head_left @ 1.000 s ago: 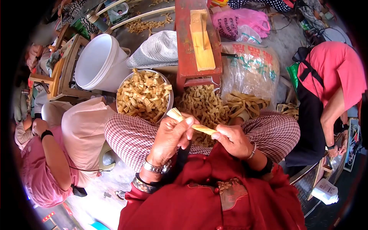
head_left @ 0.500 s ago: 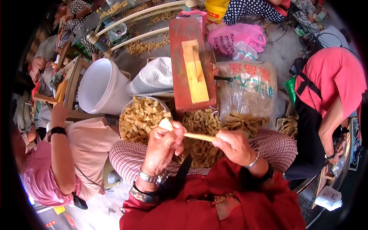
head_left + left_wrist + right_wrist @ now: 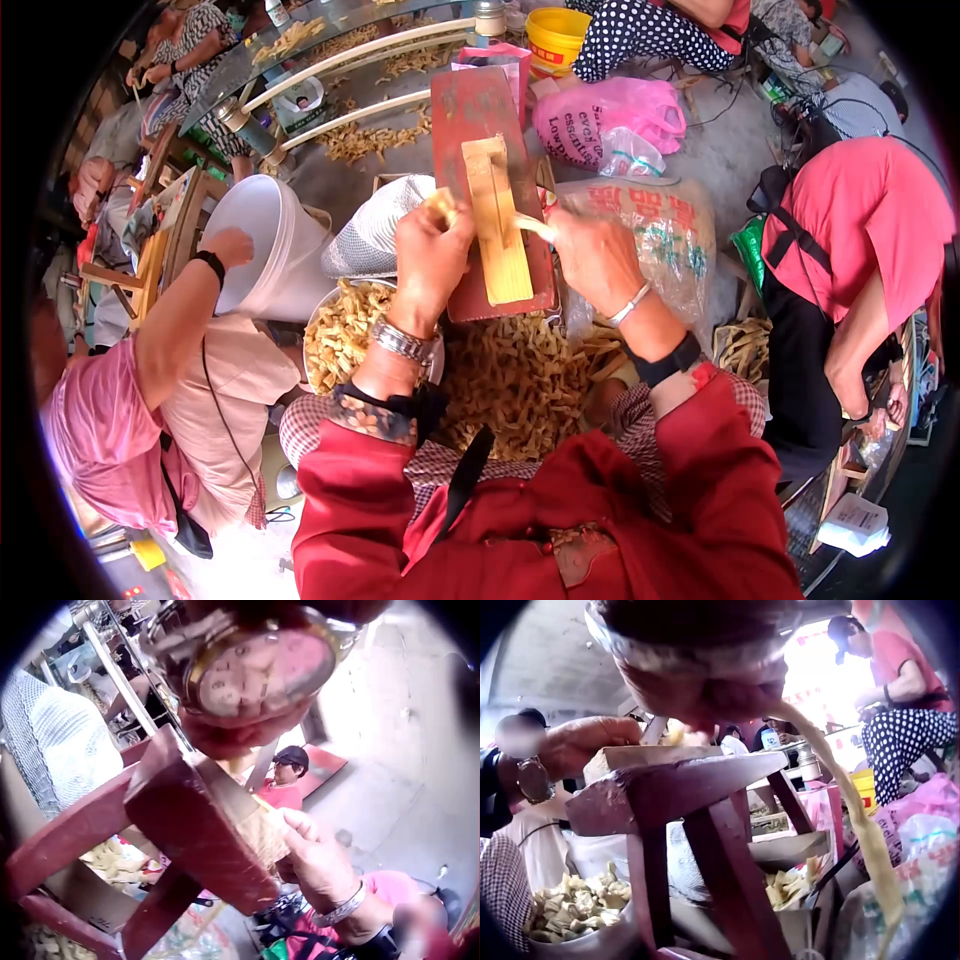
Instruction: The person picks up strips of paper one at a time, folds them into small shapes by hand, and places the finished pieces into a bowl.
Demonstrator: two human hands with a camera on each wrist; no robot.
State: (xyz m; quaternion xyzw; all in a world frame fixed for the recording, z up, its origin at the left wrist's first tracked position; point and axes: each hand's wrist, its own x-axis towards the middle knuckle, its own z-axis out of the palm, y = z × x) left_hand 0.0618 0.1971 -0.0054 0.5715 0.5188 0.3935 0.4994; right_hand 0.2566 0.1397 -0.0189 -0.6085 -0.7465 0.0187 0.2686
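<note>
In the head view, my left hand pinches a folded pale yellow piece beside a wooden block. This block lies lengthwise on a red wooden bench, with a thin dark line along its upper half. On the block's other side, my right hand pinches a pale fibrous strip, whose near end reaches the block's edge. The right wrist view has a long length of this strip hanging down from the right hand. Fingertips of the left hand are partly hidden there.
A bowl of knotted yellowish pieces stands left of the bench, and a heap of similar pieces lies before my lap. Around them are a white bucket, a clear plastic sack and a pink bag. People sit on both sides.
Both hands have moved forward from over the lap to either side of the wooden block. The bench appears lower in view. The person at left has reached toward the white bucket.
</note>
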